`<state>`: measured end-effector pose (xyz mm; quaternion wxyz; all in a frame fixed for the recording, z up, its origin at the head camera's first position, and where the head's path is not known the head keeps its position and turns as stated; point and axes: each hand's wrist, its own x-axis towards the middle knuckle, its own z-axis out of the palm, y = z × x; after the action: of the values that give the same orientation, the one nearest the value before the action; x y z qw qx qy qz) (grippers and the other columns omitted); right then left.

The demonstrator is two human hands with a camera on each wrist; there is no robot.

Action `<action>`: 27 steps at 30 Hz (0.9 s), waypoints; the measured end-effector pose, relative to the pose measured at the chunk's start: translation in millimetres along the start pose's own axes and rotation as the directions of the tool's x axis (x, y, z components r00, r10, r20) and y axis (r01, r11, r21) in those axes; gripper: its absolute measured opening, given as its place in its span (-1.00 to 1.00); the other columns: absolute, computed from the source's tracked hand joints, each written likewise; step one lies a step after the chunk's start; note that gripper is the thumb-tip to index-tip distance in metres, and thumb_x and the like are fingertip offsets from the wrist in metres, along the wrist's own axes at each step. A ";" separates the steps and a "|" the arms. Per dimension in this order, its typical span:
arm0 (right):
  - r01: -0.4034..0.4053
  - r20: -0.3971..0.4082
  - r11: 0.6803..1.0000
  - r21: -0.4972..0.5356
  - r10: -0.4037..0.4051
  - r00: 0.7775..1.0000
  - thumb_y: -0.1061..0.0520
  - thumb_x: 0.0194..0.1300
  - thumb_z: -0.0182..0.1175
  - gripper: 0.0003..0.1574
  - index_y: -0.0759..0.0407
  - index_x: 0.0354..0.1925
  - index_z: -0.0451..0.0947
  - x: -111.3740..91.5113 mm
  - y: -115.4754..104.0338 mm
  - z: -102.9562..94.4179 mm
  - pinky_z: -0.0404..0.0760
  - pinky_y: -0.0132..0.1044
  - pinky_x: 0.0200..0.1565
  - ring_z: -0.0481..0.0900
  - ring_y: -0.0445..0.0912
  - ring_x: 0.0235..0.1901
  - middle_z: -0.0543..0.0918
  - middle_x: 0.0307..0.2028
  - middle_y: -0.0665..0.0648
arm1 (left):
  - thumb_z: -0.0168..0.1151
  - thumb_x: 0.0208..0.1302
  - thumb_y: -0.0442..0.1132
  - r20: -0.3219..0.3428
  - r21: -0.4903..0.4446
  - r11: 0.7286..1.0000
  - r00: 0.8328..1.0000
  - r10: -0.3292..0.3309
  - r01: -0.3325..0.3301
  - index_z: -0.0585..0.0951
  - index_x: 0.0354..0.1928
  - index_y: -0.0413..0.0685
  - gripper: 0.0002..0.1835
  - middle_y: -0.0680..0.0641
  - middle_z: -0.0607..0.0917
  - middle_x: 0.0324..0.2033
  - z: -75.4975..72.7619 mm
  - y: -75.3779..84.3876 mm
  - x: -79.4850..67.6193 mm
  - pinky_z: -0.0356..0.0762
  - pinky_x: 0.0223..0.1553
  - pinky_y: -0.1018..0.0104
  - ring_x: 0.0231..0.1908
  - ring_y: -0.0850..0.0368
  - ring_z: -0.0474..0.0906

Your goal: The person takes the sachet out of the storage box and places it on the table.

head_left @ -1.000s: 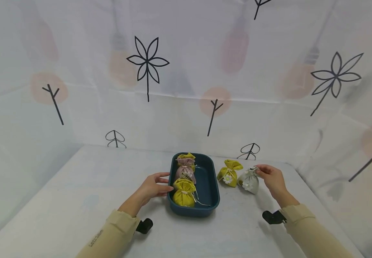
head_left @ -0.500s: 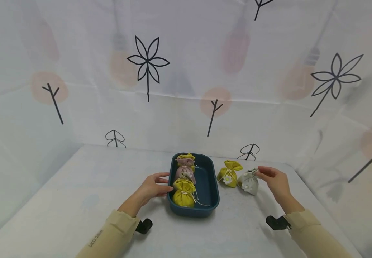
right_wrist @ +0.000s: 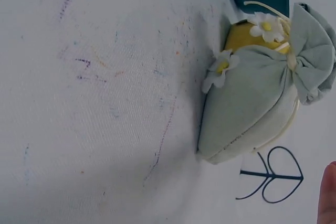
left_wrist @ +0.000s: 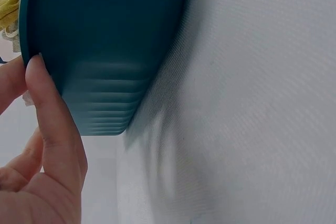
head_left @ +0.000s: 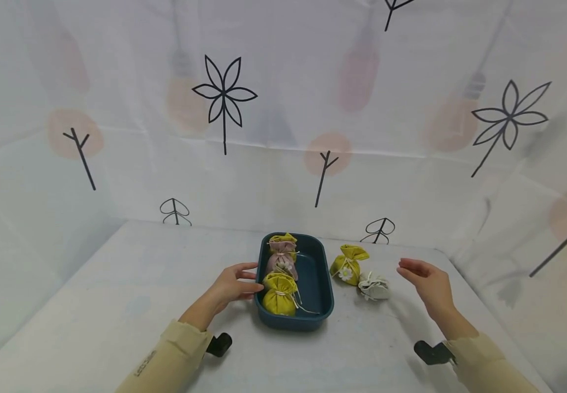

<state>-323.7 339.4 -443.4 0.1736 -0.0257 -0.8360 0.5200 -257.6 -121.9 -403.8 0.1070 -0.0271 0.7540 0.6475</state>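
Note:
My left hand (head_left: 234, 284) pinches the rim of a dark blue-green plastic basin (head_left: 320, 284), also close up in the left wrist view. A mauve drawstring pouch (head_left: 282, 262) stands inside along its left side, between a yellow pouch (head_left: 279, 295) in front and another yellow one partly hidden behind. To the basin's right, on the table, are a yellow drawstring pouch (head_left: 349, 263) with a white flower and a pale grey-green pouch (head_left: 374, 287). The grey-green pouch looks tipped toward me in the head view. My right hand (head_left: 431, 286) hovers right of it, holding nothing.
The white table (head_left: 165, 305) carries coloured specks and marks in the right wrist view. Behind it hangs a pale printed cloth (head_left: 273, 185) with flower and twig drawings, which also encloses both sides. Black camera mounts sit at both wrists.
My right hand has let go of the grey-green pouch's gathered top and drawn back rightward. That pouch has dropped from standing upright to tipped over. My left hand and the basin stay put.

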 end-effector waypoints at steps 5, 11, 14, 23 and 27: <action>-0.058 0.067 0.998 0.037 0.056 0.996 -0.06 0.11 0.35 -0.40 0.24 0.04 0.55 -28.2 -49.2 -1.2 0.53 -0.24 -0.03 0.57 -0.24 -0.16 0.65 -0.09 0.07 | 0.41 0.03 -0.35 -0.003 -0.008 1.000 1.000 0.001 -0.001 0.39 0.27 -0.09 -0.30 -0.20 0.52 -0.01 0.1 -0.1 -1.0 0.62 -0.26 0.24 -0.31 0.09 0.60; -0.017 0.077 0.997 0.069 0.012 0.997 -0.12 0.08 0.35 -0.44 0.11 0.00 0.59 -20.0 -25.1 10.1 0.54 -0.45 -0.11 0.57 -0.23 -0.13 0.64 -0.08 0.03 | 0.41 0.02 -0.35 -0.004 -0.008 1.000 1.000 0.002 -0.002 0.39 0.27 -0.09 -0.30 -0.20 0.52 -0.01 0.2 -0.2 -1.5 0.62 -0.26 0.24 -0.31 0.10 0.60; -0.001 0.061 0.999 0.054 -0.003 0.998 -0.22 0.04 0.34 -0.41 0.02 0.00 0.58 -10.2 -3.9 18.8 0.50 -0.51 -0.10 0.56 -0.22 -0.09 0.63 -0.07 0.00 | 0.41 0.02 -0.35 -0.004 -0.007 1.000 1.000 0.002 -0.002 0.39 0.27 -0.08 -0.29 -0.20 0.52 0.00 0.2 -0.3 -1.2 0.62 -0.26 0.24 -0.31 0.10 0.60; -0.002 0.064 0.995 0.099 -0.004 0.998 -0.14 0.08 0.35 -0.48 -0.01 0.00 0.58 -8.3 0.0 35.9 0.49 -0.51 -0.11 0.56 -0.16 -0.07 0.62 -0.06 0.00 | 0.41 0.02 -0.34 -0.003 0.000 1.000 1.000 0.000 0.000 0.39 0.27 -0.07 -0.30 -0.19 0.52 0.00 0.2 -0.3 0.0 0.62 -0.26 0.24 -0.31 0.10 0.60; 0.005 0.082 0.992 0.125 -0.015 0.997 -0.10 0.10 0.34 -0.48 0.05 0.02 0.57 -8.7 -4.3 41.8 0.50 -0.55 -0.15 0.56 -0.17 -0.07 0.62 -0.05 0.03 | 0.41 0.03 -0.34 -0.004 0.002 1.000 1.000 -0.001 0.001 0.39 0.27 -0.08 -0.30 -0.20 0.52 0.00 0.1 0.2 0.6 0.62 -0.26 0.25 -0.31 0.10 0.60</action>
<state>-328.2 299.5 -458.5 0.1427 0.0110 -0.8084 0.5710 -258.2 -121.7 -403.8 0.1058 -0.0288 0.7550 0.6465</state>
